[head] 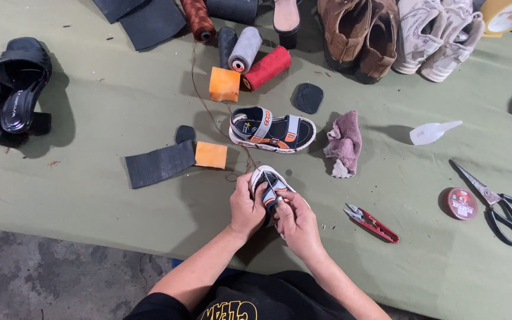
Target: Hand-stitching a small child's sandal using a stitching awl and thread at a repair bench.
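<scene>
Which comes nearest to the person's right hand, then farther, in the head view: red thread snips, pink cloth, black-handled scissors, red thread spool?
From the right hand:
1. Red thread snips, just right.
2. Pink cloth, up and right.
3. Red thread spool, far up.
4. Black-handled scissors, far right.

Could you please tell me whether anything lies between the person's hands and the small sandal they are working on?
Nothing visible does: the left hand and right hand both already grip the small sandal.

Shoe-repair workshop: thread spools [256,56], scissors [496,201], worn shoes [360,35].
</scene>
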